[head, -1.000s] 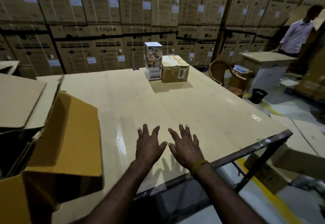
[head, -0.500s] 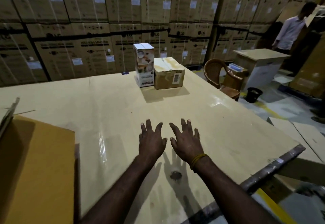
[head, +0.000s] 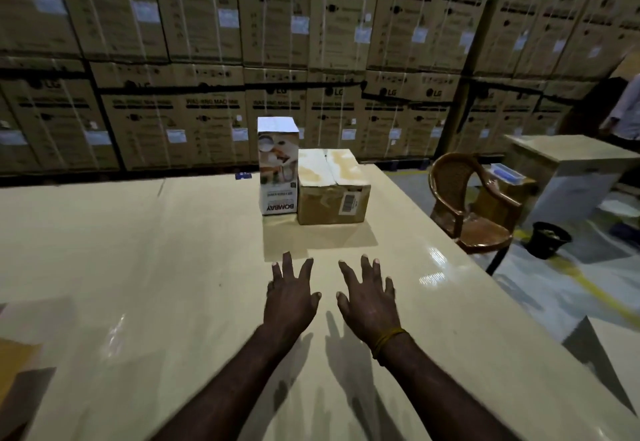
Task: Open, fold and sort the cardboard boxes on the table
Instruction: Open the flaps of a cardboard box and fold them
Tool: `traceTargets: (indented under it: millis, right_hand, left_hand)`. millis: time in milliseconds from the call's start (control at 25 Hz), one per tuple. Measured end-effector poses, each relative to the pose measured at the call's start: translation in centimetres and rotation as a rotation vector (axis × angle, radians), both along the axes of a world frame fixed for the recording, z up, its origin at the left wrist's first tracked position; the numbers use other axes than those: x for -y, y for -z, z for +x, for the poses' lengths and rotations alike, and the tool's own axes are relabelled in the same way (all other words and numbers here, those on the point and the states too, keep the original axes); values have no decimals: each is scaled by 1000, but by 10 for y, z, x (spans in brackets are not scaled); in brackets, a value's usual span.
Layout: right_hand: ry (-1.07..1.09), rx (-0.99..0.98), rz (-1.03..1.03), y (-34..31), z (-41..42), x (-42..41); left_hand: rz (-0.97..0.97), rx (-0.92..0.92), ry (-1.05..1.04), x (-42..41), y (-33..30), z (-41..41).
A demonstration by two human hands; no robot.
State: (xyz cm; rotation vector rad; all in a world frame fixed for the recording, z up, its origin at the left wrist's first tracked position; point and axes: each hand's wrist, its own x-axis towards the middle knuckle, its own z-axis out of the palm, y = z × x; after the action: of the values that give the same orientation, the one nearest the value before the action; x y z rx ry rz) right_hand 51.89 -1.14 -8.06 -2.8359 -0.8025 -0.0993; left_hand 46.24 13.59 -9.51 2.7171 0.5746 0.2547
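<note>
Glossy tabletop (head: 145,267) fills the near view; both arms reach out over it. Left hand (head: 289,297) and right hand (head: 369,302) are spread flat, fingers straight, holding nothing — no box touched yet, so the job looks barely started, approx at the reach-in step. Next move likely calls for getting a hand on each side of a box & pulling it close. Just beyond the fingertips: plain brown box (head: 333,191), barcode label on its front, touching the taller printed box (head: 278,167), which reads "BOMBAY" upside down. Far wall: stacked cartons (head: 194,25) marked LG, WASHING MACHINE.
</note>
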Motion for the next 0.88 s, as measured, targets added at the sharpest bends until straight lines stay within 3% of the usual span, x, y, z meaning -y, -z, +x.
traceTargets:
  millis: [280,600,880]
  right_hand:
    - [-37,-66,36,18,176,-21]
    - [12,-117,219,37,326,-87]
    - [51,-274,456,54,404,-112]
  left_hand:
    - [16,16,-73,-18,13,158]
    - [108,96,-177,-88,32,293]
    - [-120,207,-216,-124,39,344]
